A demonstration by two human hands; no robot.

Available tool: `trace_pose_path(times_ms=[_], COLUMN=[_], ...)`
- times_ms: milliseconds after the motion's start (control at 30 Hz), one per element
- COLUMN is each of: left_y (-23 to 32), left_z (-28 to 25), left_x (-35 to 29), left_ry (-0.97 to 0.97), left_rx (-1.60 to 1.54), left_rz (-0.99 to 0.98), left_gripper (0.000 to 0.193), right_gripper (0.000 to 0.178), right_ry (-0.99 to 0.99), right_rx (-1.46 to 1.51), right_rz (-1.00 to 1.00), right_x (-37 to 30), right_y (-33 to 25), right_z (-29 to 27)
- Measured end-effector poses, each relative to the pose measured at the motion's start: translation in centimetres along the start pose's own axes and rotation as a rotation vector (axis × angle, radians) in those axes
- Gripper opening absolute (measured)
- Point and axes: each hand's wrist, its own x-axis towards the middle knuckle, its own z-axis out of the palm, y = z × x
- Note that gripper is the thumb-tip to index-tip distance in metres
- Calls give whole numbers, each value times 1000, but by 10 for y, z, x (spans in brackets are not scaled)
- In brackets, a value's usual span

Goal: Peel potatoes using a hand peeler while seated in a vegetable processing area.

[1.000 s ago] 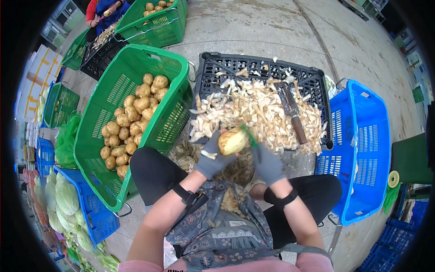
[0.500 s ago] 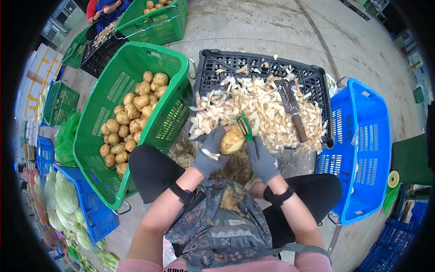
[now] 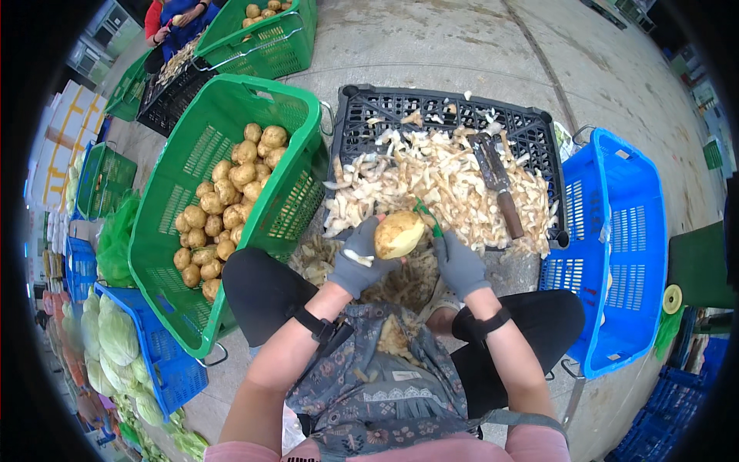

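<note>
In a grey glove, my left hand (image 3: 356, 260) is wrapped round a partly peeled potato (image 3: 399, 235). Pale flesh shows along its right side, and brown skin remains on the left. A strip of peel clings to the glove's back. My right hand (image 3: 459, 266), also gloved, grips a green peeler (image 3: 429, 217), its head just off the potato's upper right. Beyond both hands, a heap of peelings (image 3: 431, 173) covers an upturned black crate (image 3: 369, 104). A wide-bladed knife (image 3: 493, 179) with a wooden handle lies on the heap.
A green crate (image 3: 162, 192) of unpeeled potatoes (image 3: 231, 181) stands at my left. On my right is a blue crate (image 3: 616, 208), its contents mostly hidden. Cabbages (image 3: 115, 331) fill another crate at lower left. Another person (image 3: 185, 19) holds a potato at the far left.
The peeler has drawn slightly back to the right from the potato and turned. More of the potato's pale side now faces me. The other person's hands have shifted.
</note>
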Motion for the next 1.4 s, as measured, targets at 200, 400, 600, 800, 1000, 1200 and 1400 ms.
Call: trace_pose_path(times_ms=[200,400,600,800,1000,1200,1400], left_y=[-27,-16,-20,-3,-7,-3,5], left_z=[4,-10,-7,-8,0,7,4], left_x=[-8,-3,-2,0,1,4,1], left_ry=[-58,-86,-62,12,-23,-57,21], left_rx=[-310,-605,-520,42,-57,-517,9], left_rz=[-68,-273,-254,-70,-36,-254,-106], left_gripper=[82,78,78,73,83,85,77], right_gripper=[28,33,29,22,25,25,23], right_ry=[63,-32,3,68,162,31,39], right_rx=[95,114,60,102,169,192,5], right_rz=[-156,-167,-49,-258,-252,-250,-189], right_x=[-4,-13,-2,-23,-16,-19,-11], right_y=[2,-20,-12,-20,-25,-25,-6], right_z=[16,3,5,13,3,16,11])
